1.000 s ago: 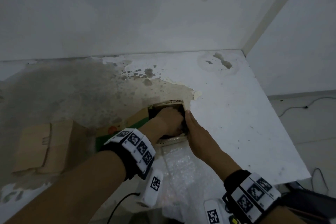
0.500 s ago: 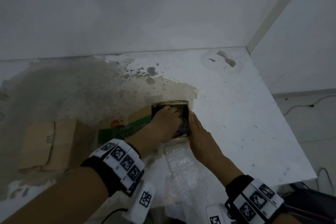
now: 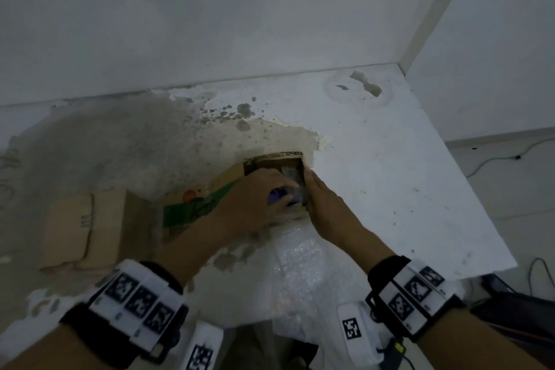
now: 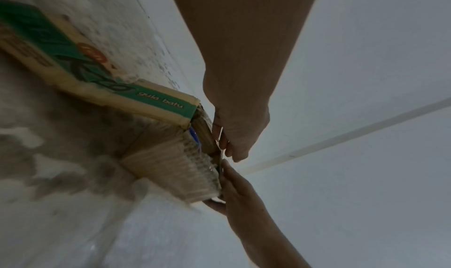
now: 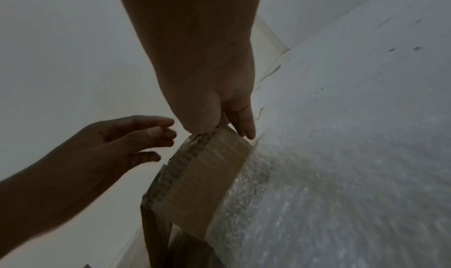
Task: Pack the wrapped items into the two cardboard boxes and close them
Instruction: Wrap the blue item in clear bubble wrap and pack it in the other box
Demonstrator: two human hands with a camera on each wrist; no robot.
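Bubble wrap (image 3: pixel 300 273) lies nearest, at 6 o'clock. Beyond it the left hand (image 3: pixel 255 192), fingers loose, presses a blue wrapped item (image 3: pixel 277 195) into the box (image 3: pixel 282 162); the right hand (image 3: pixel 322 204) pinches the box wall. Risk: hard pushing could buckle that wall. A second box (image 3: pixel 87 219) sits at 9 o'clock.

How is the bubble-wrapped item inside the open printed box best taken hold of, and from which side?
Take the wrapped item by its upper part, where blue shows, from straight above: the walls of the printed box close every other side. The right hand pinches the right wall, so the left hand, open over it, probably suits the grip.
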